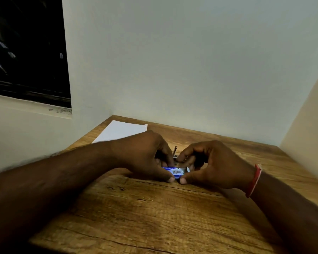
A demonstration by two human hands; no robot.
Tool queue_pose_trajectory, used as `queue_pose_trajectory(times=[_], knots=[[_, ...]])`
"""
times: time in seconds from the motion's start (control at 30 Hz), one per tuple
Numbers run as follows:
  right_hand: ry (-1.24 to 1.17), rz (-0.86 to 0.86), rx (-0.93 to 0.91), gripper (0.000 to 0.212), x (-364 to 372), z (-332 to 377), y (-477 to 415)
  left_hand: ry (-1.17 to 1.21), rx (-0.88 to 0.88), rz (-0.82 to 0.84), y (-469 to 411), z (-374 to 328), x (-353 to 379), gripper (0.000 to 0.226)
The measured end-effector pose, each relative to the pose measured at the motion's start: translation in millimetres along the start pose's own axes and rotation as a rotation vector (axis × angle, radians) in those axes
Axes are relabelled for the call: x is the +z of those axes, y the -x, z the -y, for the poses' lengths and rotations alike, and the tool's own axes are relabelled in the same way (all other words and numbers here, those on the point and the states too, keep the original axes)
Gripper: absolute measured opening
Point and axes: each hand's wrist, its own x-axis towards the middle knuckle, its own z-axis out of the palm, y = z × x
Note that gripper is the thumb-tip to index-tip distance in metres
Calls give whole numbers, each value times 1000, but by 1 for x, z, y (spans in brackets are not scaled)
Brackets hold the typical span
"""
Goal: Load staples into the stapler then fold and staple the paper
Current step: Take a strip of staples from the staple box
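item: staple box point(174, 172). small, blue and white, lying on the wooden table point(154, 217) between both hands; its inner tray looks partly slid out on the right side.
left hand point(147, 156): fingers and thumb curled round the box's left end, gripping it.
right hand point(213, 164): thumb and fingers pinching the box's right end; red wrist band point(254, 180).
stapler point(175, 153): just behind the box, mostly hidden by fingers; only a bit of metal shows; whether it is loaded cannot be told.
paper point(120, 132): one white sheet, flat, unfolded, at the table's far left, apart from the hands.
progress: early. the box seems to be getting opened; loading, folding and stapling all appear left to do.
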Motion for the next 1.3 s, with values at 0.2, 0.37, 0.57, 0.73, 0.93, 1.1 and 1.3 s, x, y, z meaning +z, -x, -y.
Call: queue_pose_trajectory(times=[0.2, 0.37, 0.57, 0.73, 0.93, 1.1, 1.3], knots=[[-35, 91, 35, 43, -1, 0, 0, 31, -6, 112, 1, 4, -10, 33], [-46, 107, 33, 41, -1, 0, 0, 42, -2, 133, 1, 4, -11, 31], [-75, 78, 43, 42, 4, -1, -1, 85, -25, 73, -1, 3, -4, 29], [-28, 121, 40, 44, 0, 1, -1, 99, -35, 108, -1, 6, -7, 29], [7, 151, 61, 44, -6, 0, 1, 122, -17, 117, -1, 11, -10, 29], [14, 172, 79, 45, -8, -2, 1, 116, -13, 134, 0, 14, -12, 30], [49, 185, 45, 37, -9, -5, 1, 118, 6, 89, -1, 11, -6, 33]])
